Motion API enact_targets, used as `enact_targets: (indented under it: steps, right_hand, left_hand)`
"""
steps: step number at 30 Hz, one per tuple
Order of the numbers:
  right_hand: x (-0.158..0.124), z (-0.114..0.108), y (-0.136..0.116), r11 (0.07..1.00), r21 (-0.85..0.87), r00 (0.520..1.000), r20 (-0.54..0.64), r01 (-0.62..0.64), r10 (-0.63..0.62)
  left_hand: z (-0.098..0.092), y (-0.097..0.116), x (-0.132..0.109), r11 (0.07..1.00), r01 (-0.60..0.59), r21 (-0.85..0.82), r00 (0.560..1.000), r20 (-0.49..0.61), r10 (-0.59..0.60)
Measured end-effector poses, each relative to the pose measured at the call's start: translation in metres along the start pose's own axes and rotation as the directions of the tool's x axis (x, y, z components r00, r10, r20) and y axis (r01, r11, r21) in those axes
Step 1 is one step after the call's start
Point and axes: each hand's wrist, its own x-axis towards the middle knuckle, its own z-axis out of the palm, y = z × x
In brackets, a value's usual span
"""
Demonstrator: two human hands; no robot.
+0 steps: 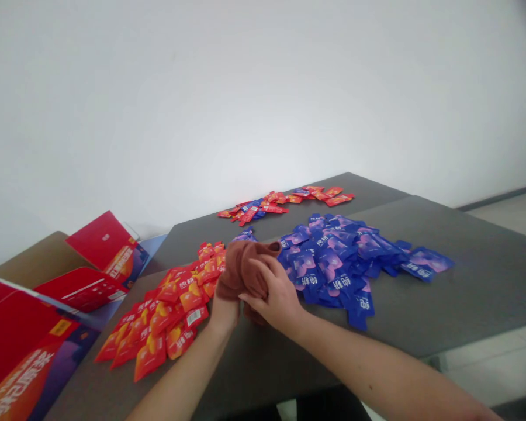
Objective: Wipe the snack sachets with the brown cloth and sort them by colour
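View: head
Right grip (275,294): fingers pressed together around the brown cloth (242,270)
Left grip (225,311): covered by the cloth, state cannot be told
Cloth: held in both hands, above the table (473,280)
Beside it: red packets (169,310) left, blue packets (328,263) right
Farther: mixed packets (280,203)
Table's left: cardboard box (39,260)

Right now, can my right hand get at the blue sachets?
Probably yes. Your right hand sits just beside the blue sachets, and nothing stands between them. It is wrapped around the brown cloth, though, so it would likely need to let go first.
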Motion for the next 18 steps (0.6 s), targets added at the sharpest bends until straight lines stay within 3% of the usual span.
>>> enact_targets:
  steps: [2,4,6,8,10,12,13,16,18]
  right_hand:
    - [0.006,-0.001,0.010,0.999,-0.036,0.999,0.027,-0.030,0.031]
    - [0.015,-0.003,0.021,0.985,-0.005,0.983,-0.069,-0.173,0.173]
    - [0.023,-0.005,0.027,0.950,0.132,0.940,-0.153,-0.285,0.303]
    - [0.027,-0.005,0.026,0.875,0.367,0.913,-0.138,-0.314,0.385]
    - [0.027,-0.004,0.019,0.703,0.620,0.899,0.007,-0.348,0.438]
    - [0.023,-0.002,0.011,0.490,0.742,0.852,0.205,-0.457,0.482]
    - [0.021,-0.001,0.008,0.409,0.755,0.818,0.284,-0.512,0.500]
    - [0.017,0.001,0.004,0.267,0.754,0.732,0.383,-0.600,0.563]
    - [0.016,0.002,0.006,0.183,0.766,0.687,0.408,-0.616,0.602]
  left_hand:
    - [0.008,0.009,-0.023,0.997,0.014,-0.071,0.997,-0.069,-0.019]
    - [0.006,0.017,-0.041,0.987,0.017,-0.158,0.975,-0.216,-0.052]
    - [-0.005,0.020,-0.053,0.987,-0.010,-0.158,0.916,-0.398,-0.054]
    - [-0.017,0.020,-0.059,0.994,-0.110,0.000,0.865,-0.492,0.096]
    - [-0.024,0.019,-0.060,0.919,-0.324,0.224,0.843,-0.371,0.388]
    - [-0.026,0.018,-0.059,0.759,-0.548,0.352,0.770,-0.142,0.622]
    - [-0.025,0.018,-0.058,0.689,-0.619,0.378,0.729,-0.052,0.683]
    - [-0.021,0.020,-0.060,0.609,-0.701,0.371,0.677,0.075,0.733]
    - [-0.019,0.021,-0.064,0.673,-0.672,0.308,0.718,0.049,0.695]
